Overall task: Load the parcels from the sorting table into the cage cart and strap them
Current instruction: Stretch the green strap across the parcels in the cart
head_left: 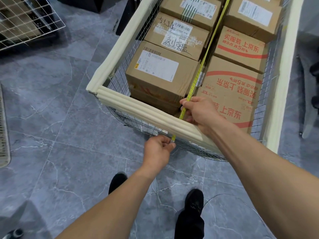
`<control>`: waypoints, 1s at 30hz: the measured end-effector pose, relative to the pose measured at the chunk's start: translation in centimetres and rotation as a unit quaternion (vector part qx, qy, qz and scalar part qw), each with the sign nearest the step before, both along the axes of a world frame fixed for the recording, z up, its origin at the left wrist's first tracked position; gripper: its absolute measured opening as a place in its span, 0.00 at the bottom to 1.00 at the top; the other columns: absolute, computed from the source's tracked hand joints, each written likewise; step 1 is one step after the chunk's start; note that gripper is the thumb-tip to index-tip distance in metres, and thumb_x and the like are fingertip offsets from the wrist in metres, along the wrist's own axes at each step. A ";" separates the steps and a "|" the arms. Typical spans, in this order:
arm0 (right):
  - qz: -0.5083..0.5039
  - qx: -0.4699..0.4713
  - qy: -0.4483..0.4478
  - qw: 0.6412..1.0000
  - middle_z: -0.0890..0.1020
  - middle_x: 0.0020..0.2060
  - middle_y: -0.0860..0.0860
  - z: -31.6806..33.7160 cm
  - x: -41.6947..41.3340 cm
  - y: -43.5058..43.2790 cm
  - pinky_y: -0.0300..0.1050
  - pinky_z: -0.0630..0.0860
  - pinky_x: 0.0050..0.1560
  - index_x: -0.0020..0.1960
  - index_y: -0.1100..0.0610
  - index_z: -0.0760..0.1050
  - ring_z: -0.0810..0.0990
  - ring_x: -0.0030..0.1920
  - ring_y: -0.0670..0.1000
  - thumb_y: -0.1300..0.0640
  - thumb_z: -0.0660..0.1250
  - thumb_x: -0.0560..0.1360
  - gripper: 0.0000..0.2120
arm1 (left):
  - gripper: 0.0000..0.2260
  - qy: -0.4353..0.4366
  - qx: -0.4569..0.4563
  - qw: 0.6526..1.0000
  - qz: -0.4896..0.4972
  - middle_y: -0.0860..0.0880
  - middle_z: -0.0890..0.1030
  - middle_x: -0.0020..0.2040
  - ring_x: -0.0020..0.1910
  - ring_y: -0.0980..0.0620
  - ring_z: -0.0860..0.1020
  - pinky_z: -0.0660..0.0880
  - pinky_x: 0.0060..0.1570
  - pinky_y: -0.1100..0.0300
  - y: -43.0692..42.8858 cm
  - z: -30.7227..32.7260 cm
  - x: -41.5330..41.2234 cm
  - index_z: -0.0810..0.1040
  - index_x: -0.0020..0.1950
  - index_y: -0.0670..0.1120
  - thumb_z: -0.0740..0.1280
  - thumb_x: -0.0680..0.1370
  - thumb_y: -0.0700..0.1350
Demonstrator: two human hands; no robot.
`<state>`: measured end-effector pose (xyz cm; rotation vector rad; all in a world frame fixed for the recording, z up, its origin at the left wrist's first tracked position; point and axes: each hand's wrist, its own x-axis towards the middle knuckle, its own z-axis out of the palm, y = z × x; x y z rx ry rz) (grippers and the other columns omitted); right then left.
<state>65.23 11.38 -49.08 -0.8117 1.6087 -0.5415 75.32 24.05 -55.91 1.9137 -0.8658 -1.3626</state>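
Loading looks done to me: cardboard parcels (160, 73) fill the cage cart (122, 44) in two rows across the upper right of the frame. The yellow strap (209, 42) runs down the gap between them. Fastening it is what remains. My right hand (198, 111) grips the strap just inside the padded near rim (138, 107). My left hand (158, 149) pinches its end outside the mesh, below that rim. The tiled floor (60, 118) at lower left leaves me room to step back.
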 end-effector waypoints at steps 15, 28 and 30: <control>-0.110 -0.018 0.023 0.994 0.71 0.37 0.57 -0.8 -0.1 -0.8 0.36 0.65 0.22 0.46 0.53 0.74 0.65 0.23 0.46 0.59 0.65 0.80 0.04 | 0.11 0.024 0.005 1.000 -0.015 0.56 0.72 0.27 0.25 0.63 0.69 0.67 0.31 0.70 1.1 -0.9 0.5 0.78 0.34 0.50 0.75 0.74 0.39; -0.101 -0.020 0.037 0.994 0.78 0.37 0.54 -0.9 -0.2 -0.8 0.43 0.74 0.27 0.44 0.55 0.72 0.76 0.28 0.49 0.65 0.66 0.78 0.07 | 0.05 0.034 0.043 0.998 0.028 0.54 0.79 0.35 0.35 0.57 0.76 0.73 0.40 0.65 -0.3 -4.0 1.9 0.82 0.42 0.47 0.74 0.73 0.37; -0.103 -0.021 0.041 0.994 0.79 0.38 0.54 -0.9 -0.1 -0.8 0.43 0.74 0.27 0.43 0.56 0.72 0.77 0.28 0.50 0.65 0.66 0.78 0.08 | 0.08 0.029 0.035 0.998 0.040 0.52 0.80 0.38 0.38 0.54 0.78 0.75 0.44 0.62 -0.6 -4.1 1.6 0.82 0.41 0.49 0.75 0.73 0.36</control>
